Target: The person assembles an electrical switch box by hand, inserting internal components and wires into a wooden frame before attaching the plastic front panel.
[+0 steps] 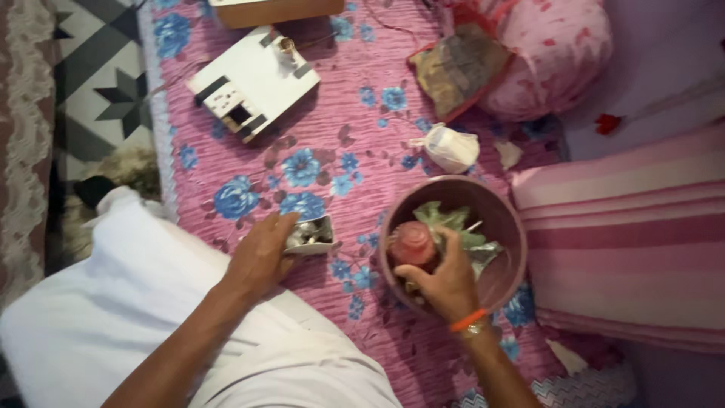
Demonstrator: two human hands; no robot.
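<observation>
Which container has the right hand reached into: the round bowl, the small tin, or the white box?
The round bowl. The right hand is inside it beside a pink object, while the left hand holds the small tin; the white box lies untouched.

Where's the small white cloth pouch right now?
In the head view, the white pouch lies on the floral bedspread, just above the round bowl, below the pink pillow.

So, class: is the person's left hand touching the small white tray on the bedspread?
Touching. The head view shows the left hand with its fingers lying over the near edge of the small white tray, no gap between them.
</observation>
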